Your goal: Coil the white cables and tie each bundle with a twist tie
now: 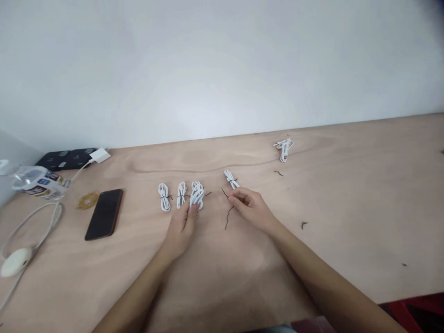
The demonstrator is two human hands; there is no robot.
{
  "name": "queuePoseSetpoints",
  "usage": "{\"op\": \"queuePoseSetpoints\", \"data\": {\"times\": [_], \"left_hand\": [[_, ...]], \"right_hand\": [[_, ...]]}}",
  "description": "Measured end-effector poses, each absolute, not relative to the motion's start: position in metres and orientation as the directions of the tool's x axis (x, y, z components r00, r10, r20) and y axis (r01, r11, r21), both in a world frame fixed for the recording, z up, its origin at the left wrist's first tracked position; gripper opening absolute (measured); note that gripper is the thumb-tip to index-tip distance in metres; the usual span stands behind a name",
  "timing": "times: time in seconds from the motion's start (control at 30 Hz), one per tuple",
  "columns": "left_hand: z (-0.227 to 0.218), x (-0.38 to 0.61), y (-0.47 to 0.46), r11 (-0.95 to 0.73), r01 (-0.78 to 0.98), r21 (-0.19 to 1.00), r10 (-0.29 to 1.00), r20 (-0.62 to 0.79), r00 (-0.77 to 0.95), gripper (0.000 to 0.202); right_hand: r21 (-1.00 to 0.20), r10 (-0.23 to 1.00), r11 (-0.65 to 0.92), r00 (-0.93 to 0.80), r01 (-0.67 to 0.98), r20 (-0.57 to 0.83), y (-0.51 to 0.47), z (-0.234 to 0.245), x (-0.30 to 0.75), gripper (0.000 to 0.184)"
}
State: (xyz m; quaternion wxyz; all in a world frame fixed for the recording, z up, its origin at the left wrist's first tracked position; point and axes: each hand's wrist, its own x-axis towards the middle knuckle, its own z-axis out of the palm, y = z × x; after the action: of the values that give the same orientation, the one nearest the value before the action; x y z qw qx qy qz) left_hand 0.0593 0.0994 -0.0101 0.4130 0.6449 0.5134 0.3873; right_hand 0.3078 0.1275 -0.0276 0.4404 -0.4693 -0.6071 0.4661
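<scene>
My left hand [181,232] lies over a coiled white cable [197,195], its fingers together on top of the loops, though I cannot tell whether the thumb closes beneath them. My right hand [252,209] has its thumb and forefinger pinched on a kinked black twist tie [226,217], just beside another white coil [231,179] near the centre of the frame. A wire this thin handles best when pinched near its end, with the loops pressed flat and bunched. Two tied coils [164,197] sit just left of my left hand, a further coil [284,149] lies upper right, and black tie scraps [278,173] dot the plywood tabletop [350,185]. At left are a black smartphone [104,214], an amber tape roll [87,200], a printed plastic packet [38,181], a black power strip [65,158] and a white oval puck [15,262] on its cable. A white wall [208,69] rises behind.
</scene>
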Motion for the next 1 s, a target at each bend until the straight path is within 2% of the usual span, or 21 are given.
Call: {"op": "queuePoseSetpoints", "data": {"times": [0.1,0.27,0.47,0.6,0.8,1.0], "left_hand": [[-0.006,0.058,0.099,-0.283,0.464,0.839,0.947,0.169,0.272,0.034],[-0.009,0.07,0.093,-0.407,0.463,0.787,0.855,0.15,0.497,0.035],[-0.021,0.081,0.09,-0.523,0.472,0.71,0.798,0.212,0.564,0.034],[-0.021,0.085,0.089,-0.485,0.502,0.715,0.832,0.201,0.517,0.032],[-0.013,0.087,0.09,-0.324,0.459,0.827,0.91,0.139,0.392,0.036],[-0.004,0.089,0.091,-0.235,0.377,0.896,0.939,0.109,0.327,0.038]], "right_hand": [[-1.0,0.976,0.011,-0.217,0.026,0.005,0.123,-0.026,0.299,0.029],[-0.993,0.959,-0.066,-0.282,-0.1,-0.035,0.116,-0.025,0.284,0.026],[-0.971,0.959,-0.141,-0.271,-0.195,-0.085,0.113,-0.029,0.273,0.026],[-0.958,0.959,-0.17,-0.263,-0.229,-0.107,0.113,-0.031,0.27,0.03],[-0.958,0.923,-0.117,-0.386,-0.261,-0.008,0.109,-0.026,0.272,0.037],[-0.955,0.894,-0.098,-0.446,-0.28,0.039,0.109,-0.023,0.274,0.029]]}}
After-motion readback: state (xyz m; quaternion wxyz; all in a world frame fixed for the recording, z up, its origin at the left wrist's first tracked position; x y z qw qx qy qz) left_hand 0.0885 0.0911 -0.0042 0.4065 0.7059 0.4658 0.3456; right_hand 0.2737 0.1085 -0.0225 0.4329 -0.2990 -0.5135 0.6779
